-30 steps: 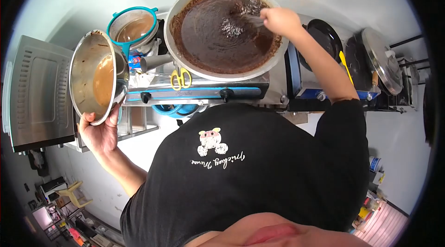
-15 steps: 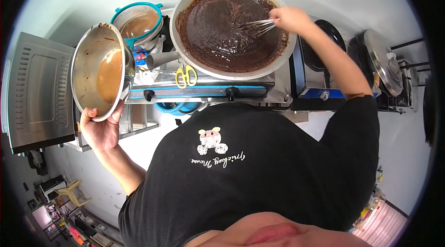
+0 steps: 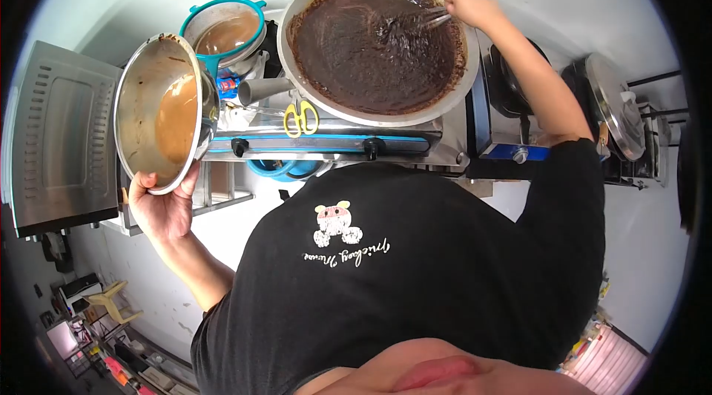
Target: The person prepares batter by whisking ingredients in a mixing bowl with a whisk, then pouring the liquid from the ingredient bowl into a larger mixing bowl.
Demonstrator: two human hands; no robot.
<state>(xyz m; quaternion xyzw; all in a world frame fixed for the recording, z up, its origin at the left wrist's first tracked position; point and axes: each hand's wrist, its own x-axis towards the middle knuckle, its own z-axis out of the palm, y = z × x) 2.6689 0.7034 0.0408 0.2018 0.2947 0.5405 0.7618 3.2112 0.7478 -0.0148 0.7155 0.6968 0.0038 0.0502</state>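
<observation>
Right now the right hand (image 3: 472, 8) is closing its fingers around the handle end of a whisk (image 3: 436, 20), which is leaning into a wide metal pan (image 3: 371, 117). Its wires are dipping into a thick, dark brown mixture (image 3: 345, 54), and the surface around them is rippling and shining. The pan is sitting on a stove (image 3: 319, 144), with its handle (image 3: 263, 89) pointing toward the left side.

Meanwhile, the left hand (image 3: 165, 209) is gripping the lower rim of a metal bowl (image 3: 137, 124), with the thumb lying over the edge and the other fingers supporting it from outside. The bowl is tilting, its opening facing partly sideways, and a tan liquid (image 3: 176, 124) is resting against its lower wall. Dark smears are showing along the upper rim.

Just beyond the bowl, a strainer with a teal rim (image 3: 260, 22) is lying over a metal container, with brownish liquid showing inside. Scissors with yellow handles (image 3: 301, 119) are resting near the pan, by the stove's front edge. Over on the right, a black pan (image 3: 498, 83) is standing on a second stove (image 3: 500, 151), partly hidden by the forearm.
</observation>
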